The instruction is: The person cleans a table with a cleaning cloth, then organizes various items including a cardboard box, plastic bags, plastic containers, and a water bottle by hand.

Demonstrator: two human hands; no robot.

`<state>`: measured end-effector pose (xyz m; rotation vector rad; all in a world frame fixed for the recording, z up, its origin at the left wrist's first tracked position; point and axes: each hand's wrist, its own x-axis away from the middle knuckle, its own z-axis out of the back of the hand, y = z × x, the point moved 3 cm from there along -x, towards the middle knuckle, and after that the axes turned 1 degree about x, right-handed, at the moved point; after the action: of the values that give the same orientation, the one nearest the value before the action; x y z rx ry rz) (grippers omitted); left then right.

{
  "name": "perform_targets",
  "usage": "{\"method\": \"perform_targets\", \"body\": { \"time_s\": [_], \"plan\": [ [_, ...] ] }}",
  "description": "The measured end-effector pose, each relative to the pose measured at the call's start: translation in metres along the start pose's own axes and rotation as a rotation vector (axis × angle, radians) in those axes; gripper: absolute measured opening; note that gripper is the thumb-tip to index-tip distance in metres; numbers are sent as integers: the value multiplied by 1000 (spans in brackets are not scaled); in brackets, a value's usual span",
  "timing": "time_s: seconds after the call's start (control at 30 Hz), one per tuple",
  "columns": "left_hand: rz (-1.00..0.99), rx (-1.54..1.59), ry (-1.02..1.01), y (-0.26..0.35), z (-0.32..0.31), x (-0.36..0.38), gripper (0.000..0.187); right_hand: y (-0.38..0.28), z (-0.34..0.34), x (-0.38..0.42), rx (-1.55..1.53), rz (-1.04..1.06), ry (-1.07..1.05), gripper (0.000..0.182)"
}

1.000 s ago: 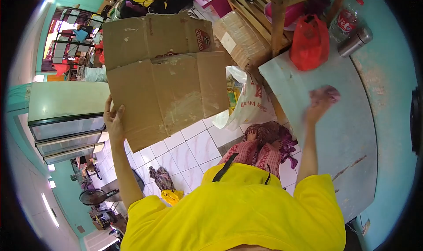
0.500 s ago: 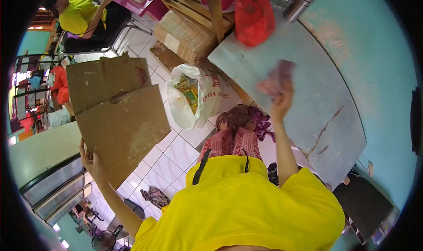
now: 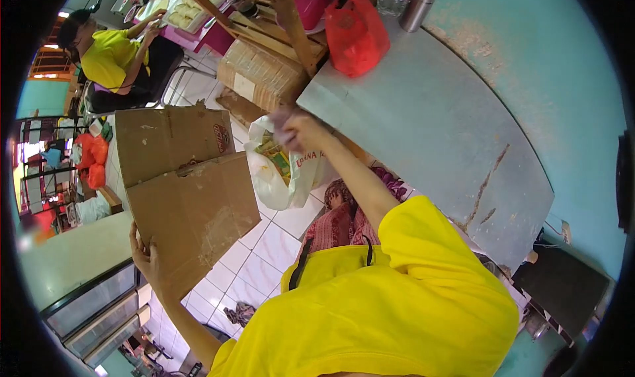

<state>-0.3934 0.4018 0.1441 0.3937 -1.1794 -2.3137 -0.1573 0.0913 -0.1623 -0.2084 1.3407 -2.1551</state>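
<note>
Flattened cardboard, brown and scuffed, stands tilted in the air at the left of the view, above the white floor tiles. The person's left hand grips its lower left edge, fingers wrapped round the board and thumb on the near face, with the left arm stretched out and downward from a yellow sleeve.

The right arm reaches forward from the shoulder, elbow only slightly bent, past the edge of a grey table. The right hand is closed around a small pale cloth, which is blurred, and it hovers just above the open mouth of a white plastic bag standing on the floor beside the table.

On the table's far end sit a red plastic bag and a steel flask. A taped cardboard box rests under a wooden frame. Further back on the left, another person in a yellow shirt sits on a chair, hands raised to a tray.
</note>
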Motion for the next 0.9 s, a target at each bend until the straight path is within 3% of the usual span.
{"method": "perform_targets", "body": {
  "time_s": [0.07, 0.13, 0.17, 0.27, 0.3, 0.37, 0.43, 0.5, 0.57, 0.6, 0.67, 0.7, 0.73, 0.77, 0.87, 0.9],
  "plan": [
    [-78, 21, -50, -9, 6, -5, 52, -21, 0, 9, 8, -109, -105, 32],
    [-109, -10, -42, 22, -4, 1, 51, -37, 29, 38, 184, 103, 358, 36],
    [-41, 30, -70, 23, -2, 2, 50, -43, 54, 59, 325, 74, 412, 39],
    [-244, -50, -194, 33, 4, -4, 51, -12, 116, 144, 637, -18, 401, 45],
    [-286, -106, -221, 57, -2, 3, 53, 19, 127, 189, 657, -187, 282, 51],
    [-333, -11, -326, 76, -2, 1, 53, 40, 159, 262, 676, -520, 244, 52],
    [-406, -124, -354, 117, -14, 13, 50, 26, 183, 339, 751, -676, 771, 51],
    [-508, -300, -377, 163, -24, 25, 49, 33, 201, 416, 498, -663, 843, 49],
    [-615, -450, -394, 207, -34, 39, 49, -1, 233, 491, 494, -670, 1012, 50],
    [-673, -519, -403, 228, -42, 45, 50, -27, 257, 523, 864, -670, 1028, 50],
    [-787, -603, -423, 266, -61, 61, 52, -48, 278, 606, 822, -881, 1417, 54],
    [-739, -693, -402, 281, -71, 68, 53, -52, 286, 647, 543, -886, 1703, 54],
    [-738, -707, -398, 296, -82, 75, 54, -60, 295, 683, 957, -996, 1623, 52],
    [-752, -697, -402, 309, -94, 83, 54, -49, 295, 727, 1116, -1115, 1654, 51],
    [-809, -649, -426, 344, -127, 106, 56, -3, 291, 822, 1173, -1301, 1887, 51],
    [-827, -645, -434, 356, -137, 113, 57, 17, 299, 831, 993, -1446, 1813, 53]
  ]
}}
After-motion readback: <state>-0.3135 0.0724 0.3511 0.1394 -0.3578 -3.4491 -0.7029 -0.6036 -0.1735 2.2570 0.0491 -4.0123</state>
